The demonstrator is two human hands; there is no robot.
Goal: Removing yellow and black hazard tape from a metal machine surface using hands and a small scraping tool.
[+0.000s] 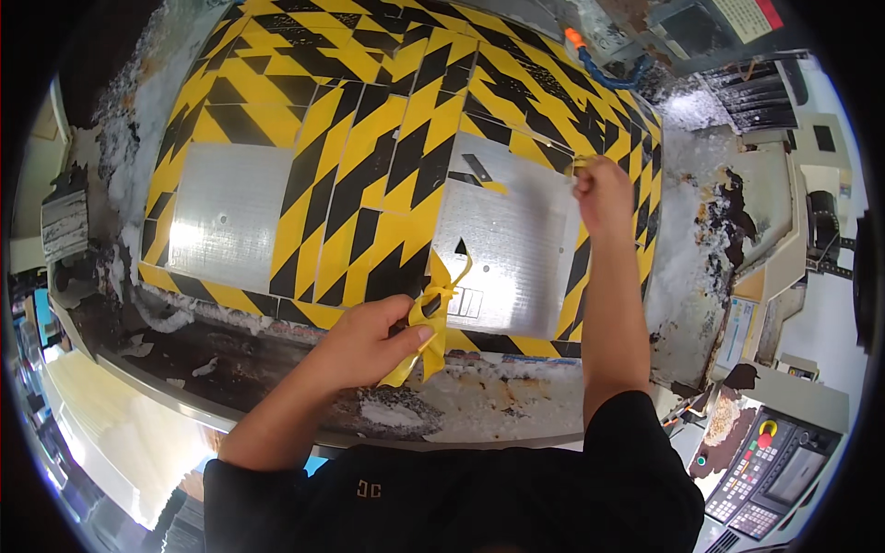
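Note:
A metal plate (230, 217) is largely covered with strips of yellow-and-black striped tape (373, 166). My left hand (373, 341) is closed round a crumpled wad of peeled tape (430, 327), over the plate's near edge. Farther off on the right, my right hand (604, 195) is closed in a pinch beside the far right corner of a bare silver patch (502, 249). A small yellow scrap of tape (581, 164) shows at its fingertips, slightly blurred. Small torn tape pieces (477, 167) lie on the silver patch.
Around the plate runs a wet, stained machine bed (498, 392) with metal chips. An orange-tipped blue coolant hose (590, 57) reaches over the far right. A machine control panel (761, 470) with a red button stands at the lower right, a pale panel (120, 415) at the lower left.

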